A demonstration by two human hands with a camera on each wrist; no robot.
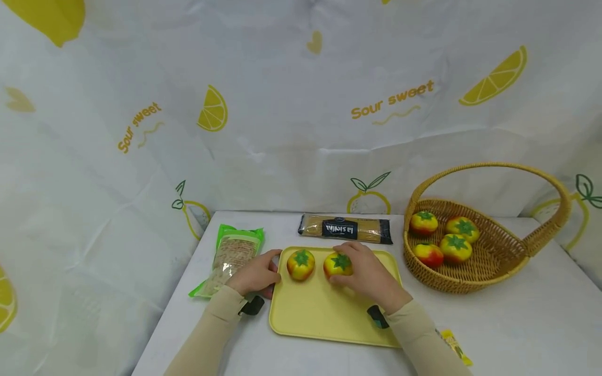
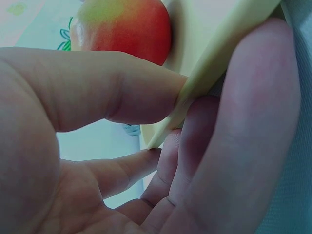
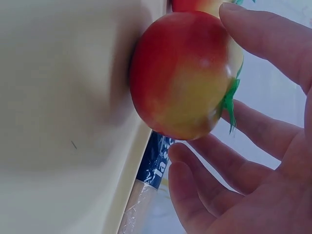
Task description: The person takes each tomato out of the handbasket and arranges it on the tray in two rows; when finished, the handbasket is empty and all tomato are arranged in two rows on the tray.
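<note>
A pale yellow rectangular tray (image 1: 324, 313) lies on the table with two red-and-yellow tomatoes on it, each with a green leafy top. My left hand (image 1: 256, 274) grips the tray's left rim, thumb above and fingers beneath, as the left wrist view shows. Near that thumb sits the left tomato (image 1: 301, 265). My right hand (image 1: 369, 274) curls its thumb and fingers round the right tomato (image 1: 337, 265). In the right wrist view the thumb meets this tomato (image 3: 183, 78) at its edge, and the other fingers pass partly behind it; the palm stays apart.
A wicker basket (image 1: 498, 261) with a tall handle and several tomatoes stands at the right. Behind the tray lies a spaghetti pack (image 1: 345, 228). A green-edged clear bag (image 1: 235, 256) of pale food is left, partly behind my left hand. A small yellow packet (image 1: 455, 345) lies by my right forearm.
</note>
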